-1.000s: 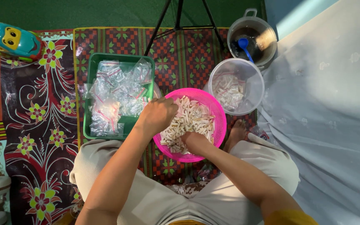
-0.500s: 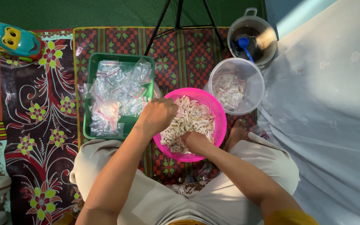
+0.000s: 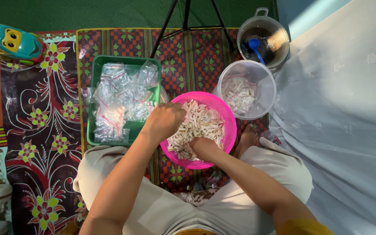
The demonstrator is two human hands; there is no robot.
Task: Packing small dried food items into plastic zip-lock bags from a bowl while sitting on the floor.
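My left hand [image 3: 165,121] sits curled at the nine o'clock rim of the pink basket [image 3: 227,119], fingers bunched down into the heap of pale strips [image 3: 201,124]; whether it pinches any of them I cannot tell, since the knuckles hide the fingertips. My right hand [image 3: 203,147] lies at the six o'clock side of the same basket, fingers tucked narrow into the strips, and its grip is hidden too. The strips fill most of the basket, which rests on the patterned mat [image 3: 183,52] just in front of my folded legs in beige trousers [image 3: 162,209]. At three o'clock from the right hand, my bare foot [image 3: 246,138] pokes out beside the basket's edge. At nine o'clock from the left hand, touching distance away, stands a green tray [image 3: 93,87] heaped with small clear zip bags [image 3: 122,95]. At one o'clock from the basket, just beside its rim, stands a clear round tub [image 3: 266,82] with more pale strips at its bottom. Beyond that, at twelve to one o'clock, a metal pot [image 3: 275,32] holds a blue scoop [image 3: 255,45]. Black tripod legs [image 3: 167,26] spread over the mat at twelve o'clock. Far off at ten o'clock lies a colourful toy car [image 3: 11,41]. A white cloth [image 3: 349,130] covers the floor from one to five o'clock.
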